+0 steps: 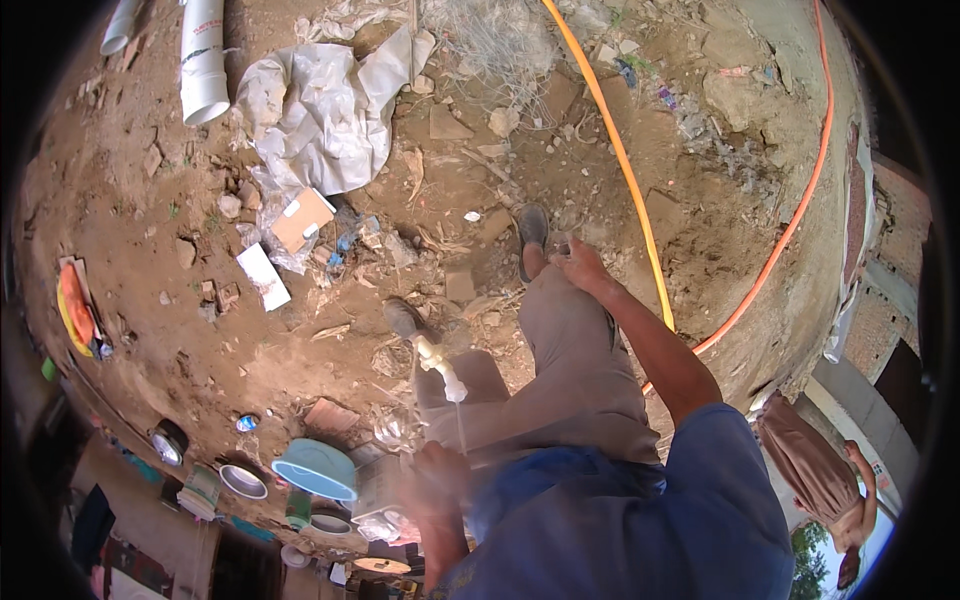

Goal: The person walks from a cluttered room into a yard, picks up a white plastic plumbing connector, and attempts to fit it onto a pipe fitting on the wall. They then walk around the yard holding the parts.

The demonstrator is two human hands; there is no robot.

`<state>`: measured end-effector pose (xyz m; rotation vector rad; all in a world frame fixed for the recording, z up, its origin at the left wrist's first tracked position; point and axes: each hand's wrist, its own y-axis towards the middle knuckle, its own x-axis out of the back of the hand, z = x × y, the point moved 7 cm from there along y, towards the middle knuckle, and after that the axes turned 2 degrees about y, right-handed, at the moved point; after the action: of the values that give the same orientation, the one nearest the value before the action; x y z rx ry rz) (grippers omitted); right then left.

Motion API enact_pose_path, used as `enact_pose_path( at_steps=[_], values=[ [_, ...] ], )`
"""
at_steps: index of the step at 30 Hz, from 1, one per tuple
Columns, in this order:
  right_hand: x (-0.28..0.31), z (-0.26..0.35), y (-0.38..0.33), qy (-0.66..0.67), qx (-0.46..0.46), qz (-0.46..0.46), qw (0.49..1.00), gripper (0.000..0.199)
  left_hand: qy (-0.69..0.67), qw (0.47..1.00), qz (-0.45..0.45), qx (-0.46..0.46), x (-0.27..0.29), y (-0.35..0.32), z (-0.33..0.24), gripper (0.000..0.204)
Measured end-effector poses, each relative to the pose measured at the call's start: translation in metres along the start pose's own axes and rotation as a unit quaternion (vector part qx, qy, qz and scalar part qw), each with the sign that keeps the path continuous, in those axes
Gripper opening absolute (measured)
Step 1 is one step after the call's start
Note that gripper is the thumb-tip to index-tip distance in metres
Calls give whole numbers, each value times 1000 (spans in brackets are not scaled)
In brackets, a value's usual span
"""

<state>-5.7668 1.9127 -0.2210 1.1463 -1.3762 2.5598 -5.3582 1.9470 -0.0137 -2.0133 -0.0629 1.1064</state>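
Fingers of the left hand [440,472] curl tight around the lower end of a white pipe fitting [440,365], held above the dirt ground [330,290] before the knees; its long axis runs up and away toward the left shoe [403,318]; the right hand [580,262] rests fingers spread on the right knee; seemingly a carrying or inspecting step; any next move wants a steady grip.
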Motion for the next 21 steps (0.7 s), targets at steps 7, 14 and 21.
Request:
enact_pose_path(
  at_steps=[7,14,21],
  values=[
    [9,-117,152,-57,-32,-68,996,74,-11,997,-19,70,-19,42,66,36],
    [31,-121,240,-98,-77,-94,988,79,-58,992,-61,98,-5,63,118,38],
    [31,-158,313,-103,-105,-82,986,81,-55,980,-131,137,25,68,147,41]
  ],
)
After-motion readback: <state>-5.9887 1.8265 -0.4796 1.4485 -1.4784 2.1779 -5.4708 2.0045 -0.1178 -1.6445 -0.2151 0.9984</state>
